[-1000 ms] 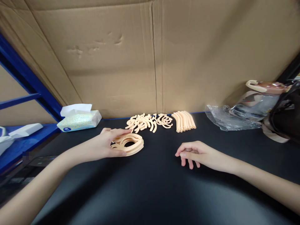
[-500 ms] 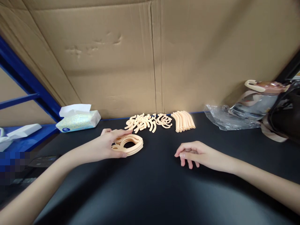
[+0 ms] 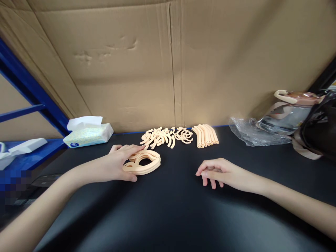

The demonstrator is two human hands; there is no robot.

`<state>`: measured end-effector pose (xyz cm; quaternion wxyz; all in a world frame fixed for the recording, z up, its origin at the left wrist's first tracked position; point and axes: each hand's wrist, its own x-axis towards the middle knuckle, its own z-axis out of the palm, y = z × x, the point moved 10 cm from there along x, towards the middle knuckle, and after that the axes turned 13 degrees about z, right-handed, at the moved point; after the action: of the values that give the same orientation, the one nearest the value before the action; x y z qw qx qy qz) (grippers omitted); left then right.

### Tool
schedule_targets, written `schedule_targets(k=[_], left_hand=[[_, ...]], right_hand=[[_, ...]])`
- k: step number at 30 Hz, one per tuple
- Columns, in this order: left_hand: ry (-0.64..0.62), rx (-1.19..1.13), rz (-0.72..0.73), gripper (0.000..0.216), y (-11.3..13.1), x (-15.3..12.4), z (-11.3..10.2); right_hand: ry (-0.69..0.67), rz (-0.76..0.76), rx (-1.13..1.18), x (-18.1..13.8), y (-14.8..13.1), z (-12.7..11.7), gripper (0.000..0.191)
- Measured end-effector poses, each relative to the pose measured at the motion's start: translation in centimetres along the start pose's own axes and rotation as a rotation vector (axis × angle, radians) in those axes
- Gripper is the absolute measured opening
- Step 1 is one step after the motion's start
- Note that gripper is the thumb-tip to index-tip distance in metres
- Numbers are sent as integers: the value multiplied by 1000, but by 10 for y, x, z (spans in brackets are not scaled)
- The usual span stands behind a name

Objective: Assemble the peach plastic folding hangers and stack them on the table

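Left hand [image 3: 114, 162], centre left of frame: palm down, thumb and fingers spread either side of the left end of a low stack of pale peach, hard-looking looped pieces, plastic or wood [image 3: 140, 170]. Firm contact: cannot tell. Stack lies flat on the matte black tabletop [image 3: 168, 206], just left of frame centre.

Right hand [image 3: 217, 171], right of centre: fingers loosely curled and parted, nothing visible in them, well apart from the stack.

Behind, mid-frame: heap of small peach curved pieces [image 3: 159, 137]; to its right, a neat row of longer peach curved strips [image 3: 206, 136].

Judgement: step in hand appears to be placing or squaring the stack. Next move calls for clearing the left fingers without shifting the layers.
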<state>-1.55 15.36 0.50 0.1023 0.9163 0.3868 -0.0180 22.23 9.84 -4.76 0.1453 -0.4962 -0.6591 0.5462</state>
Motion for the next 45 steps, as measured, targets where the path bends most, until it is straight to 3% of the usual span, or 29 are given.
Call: schedule_targets(k=[14, 30, 45], left_hand=[[-41, 64, -133, 87, -26, -15, -5], [2, 106, -47, 83, -31, -12, -4], [-21, 63, -87, 87, -45, -15, -1]], right_hand=[[1, 0, 3, 1, 0, 0, 28], [1, -10, -9, 0, 0, 1, 27], [2, -11, -3, 0, 0, 0, 23]])
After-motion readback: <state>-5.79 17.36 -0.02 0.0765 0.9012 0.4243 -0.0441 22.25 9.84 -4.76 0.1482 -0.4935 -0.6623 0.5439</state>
